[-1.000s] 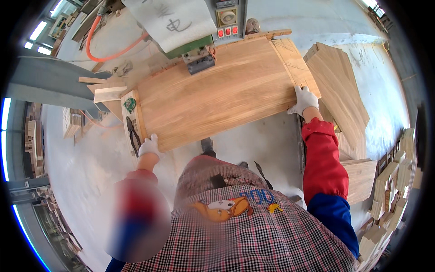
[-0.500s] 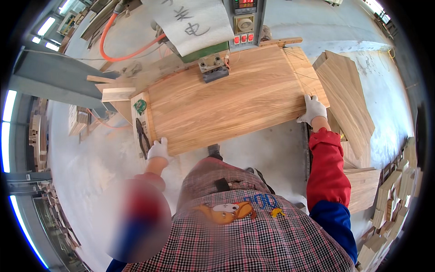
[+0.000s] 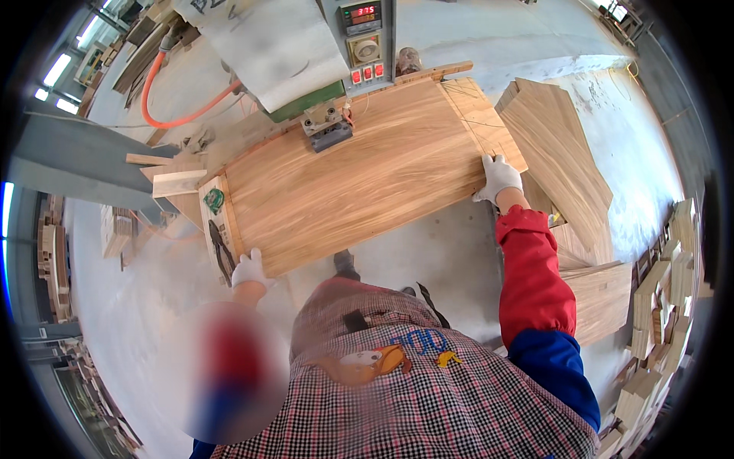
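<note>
A wide, light-brown wooden panel lies under the dark block of a machine head, with thin lines across its paler right strip. In a white glove, my left hand grips the panel's near left corner. My right hand, gloved too, grips its near edge toward the right end, fingers on top. Beside the panel's left end, a green tape measure and dark-handled pliers rest on a narrow board. The panel's underside is hidden.
Cut wooden sheets are stacked to the right, with wood piles beyond. A control box with red switches stands behind the panel, beside hanging paper. An orange hose loops at the far left near a grey beam.
The whole scene has shifted left in the picture as my head turned. Both hands keep their places on the panel, which shows no clear movement under the machine head.
</note>
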The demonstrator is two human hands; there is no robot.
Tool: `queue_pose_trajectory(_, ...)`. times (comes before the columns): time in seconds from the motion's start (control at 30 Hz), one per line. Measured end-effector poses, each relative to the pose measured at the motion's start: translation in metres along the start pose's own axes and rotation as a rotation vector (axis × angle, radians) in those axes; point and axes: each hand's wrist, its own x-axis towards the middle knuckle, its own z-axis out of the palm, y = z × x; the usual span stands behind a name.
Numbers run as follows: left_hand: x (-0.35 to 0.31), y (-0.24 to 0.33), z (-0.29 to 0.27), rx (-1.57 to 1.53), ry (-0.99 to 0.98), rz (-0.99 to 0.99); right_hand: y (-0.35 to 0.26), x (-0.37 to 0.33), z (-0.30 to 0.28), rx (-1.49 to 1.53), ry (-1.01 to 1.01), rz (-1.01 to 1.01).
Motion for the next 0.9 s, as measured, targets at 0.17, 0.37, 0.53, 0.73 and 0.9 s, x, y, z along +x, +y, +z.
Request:
queue_pose_trajectory(0.17, -0.001, -0.002, 0.000, -0.005, 0.013, 0.010, -0.004, -0.001, -0.007, -0.013, -0.071, 0.036)
queue_pose_trajectory(0.37, 0.000, -0.006, 0.006, -0.007, 0.014, 0.017, -0.004, -0.001, -0.007, -0.014, -0.055, 0.023)
queue_pose_trajectory(0.53, -0.003, 0.000, -0.003, -0.010, -0.042, -0.013, -0.002, -0.004, -0.004, -0.010, -0.038, 0.004)
queue_pose_trajectory(0.73, -0.003, -0.008, 0.002, -0.029, 0.009, 0.009, -0.003, -0.014, 0.009, 0.121, 0.087, 0.007)
queue_pose_trajectory(0.9, -0.006, -0.008, 0.000, -0.025, 0.014, 0.019, -0.030, -0.065, 0.098, 0.428, 0.441, 0.209)
